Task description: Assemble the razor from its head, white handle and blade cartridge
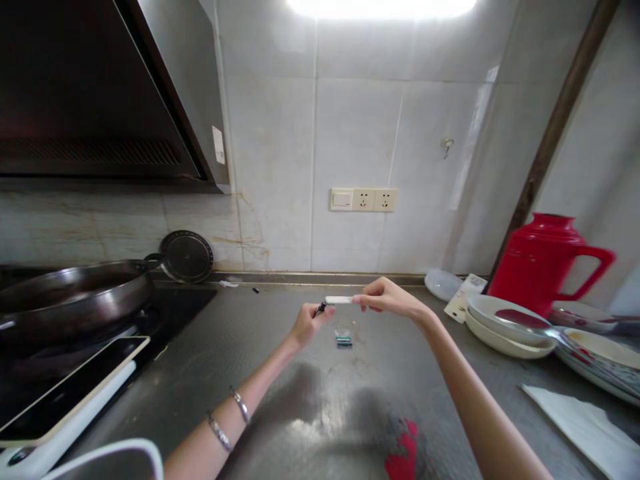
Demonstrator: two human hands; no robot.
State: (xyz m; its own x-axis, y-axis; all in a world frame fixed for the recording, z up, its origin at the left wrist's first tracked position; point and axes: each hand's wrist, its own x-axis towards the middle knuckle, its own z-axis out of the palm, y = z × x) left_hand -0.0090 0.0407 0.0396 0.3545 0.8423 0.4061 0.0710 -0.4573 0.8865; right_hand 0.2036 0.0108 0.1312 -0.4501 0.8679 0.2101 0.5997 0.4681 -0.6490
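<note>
Over the counter, my left hand (306, 325) is closed around a slim black-and-silver handle (320, 309), which looks like a razor handle. Its far end meets a small white strip (339, 300), perhaps folded tissue; the exact contact is too small to make out. My right hand (383, 298) pinches the other end of that strip between thumb and fingers. Below both hands, a small clear case with a green-and-dark razor cartridge (344, 341) lies on the metal counter (280, 427).
On the left are a pan (75, 293) on the stove and a tablet-like device (75, 393). To the right stand a red thermos jug (543, 267) and stacked plates (500, 340), with a white paper sheet (585, 427) in front. A range hood (185, 87) overhangs the left.
</note>
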